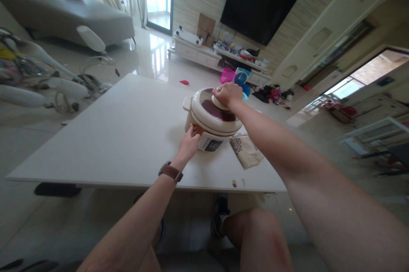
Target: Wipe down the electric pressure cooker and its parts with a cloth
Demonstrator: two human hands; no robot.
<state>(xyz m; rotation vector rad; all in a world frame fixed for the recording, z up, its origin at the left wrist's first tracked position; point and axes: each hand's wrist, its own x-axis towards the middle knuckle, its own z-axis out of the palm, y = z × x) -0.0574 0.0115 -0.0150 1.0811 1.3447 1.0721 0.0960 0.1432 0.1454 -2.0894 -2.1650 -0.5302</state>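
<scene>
A cream electric cooker [211,143] with a dark control panel stands on the white table [128,136]. Its lid [207,112] has a cream rim and a dark see-through middle, and it sits on the pot. My right hand [228,94] is closed round the knob on top of the lid. My left hand [189,141] touches the front left side of the cooker below the rim, its fingers partly bent against the body. A patterned beige cloth [247,153] lies on the table just right of the cooker.
Two small items [234,183] lie near the table's front edge. Beyond the table are a pink basket [227,75], a blue basin and a low white cabinet [188,50] under a television. White chairs [91,38] stand at the left.
</scene>
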